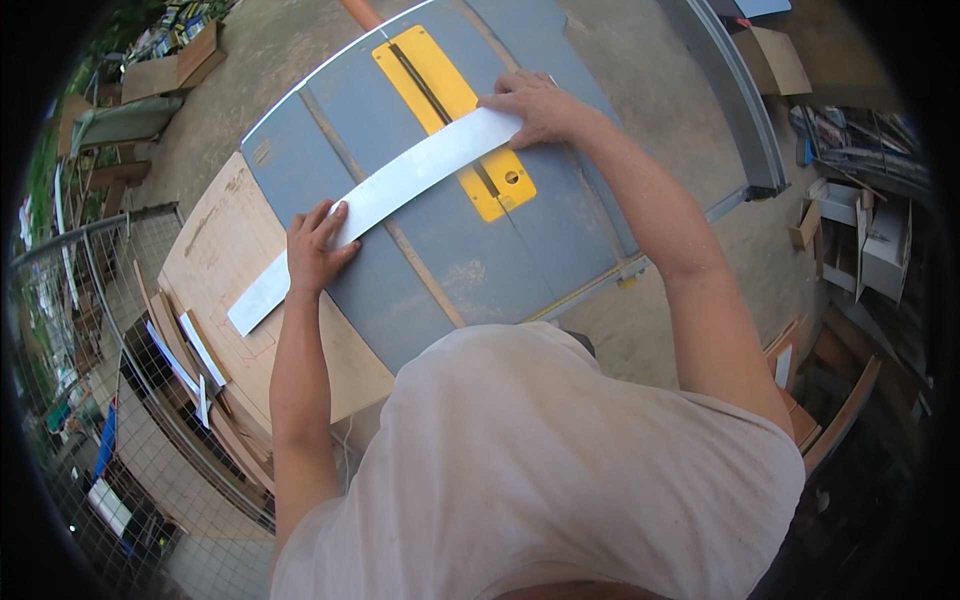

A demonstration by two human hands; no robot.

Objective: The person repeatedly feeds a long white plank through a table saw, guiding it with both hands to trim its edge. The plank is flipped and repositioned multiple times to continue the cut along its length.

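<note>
A long, flat white board (400, 190) lies slantwise across the grey table saw top (410, 320). My left hand (316, 250) grips it toward its left end, fingers over the far edge and thumb on the near side. At the board's right end is my right hand (540, 108), its fingers curled around that end. Under the board runs the saw's yellow insert plate (430, 75), with a dark slot along it. The board covers the middle of this plate, and I cannot make out a raised blade.
A plywood side panel (225, 240) extends the table to the left, carrying red marks. Wood offcuts (205, 350) lean near a wire mesh fence (150, 300). A long metal rail (740, 110) stands at the right. Cartons and boards (885, 240) are piled at the far right.
</note>
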